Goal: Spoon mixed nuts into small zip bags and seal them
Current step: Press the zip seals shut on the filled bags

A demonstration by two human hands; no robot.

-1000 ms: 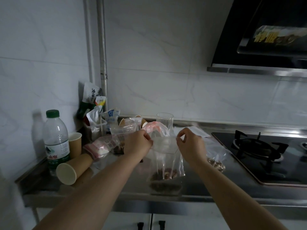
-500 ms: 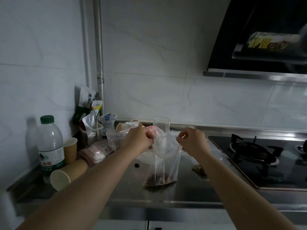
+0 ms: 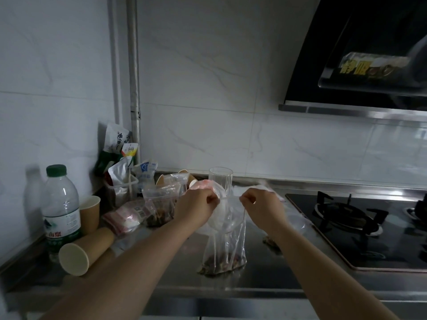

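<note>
**Sealing a filled bag**

The left hand (image 3: 196, 207) and the right hand (image 3: 262, 204) are each pinching a top corner of a small clear zip bag (image 3: 227, 245), holding it upright so its base is touching the steel counter (image 3: 265, 280). A shallow layer of mixed nuts (image 3: 223, 264) is sitting at the bottom (the spooning for this bag looks finished). By my reading the closing step is in hand: the next move is calling for the fingers to press the zip strip together and run along it from one corner to the other, keeping the bag upright so nothing is spilling.

Writing is scarce in this dim light. The water bottle (image 3: 61, 209) is showing red characters, "山泉" being legible. The range hood (image 3: 360, 54) is carrying a sticker with yellow "静吸". The packets in the corner (image 3: 117, 142) are bearing print too blurred to read with confidence.
</note>
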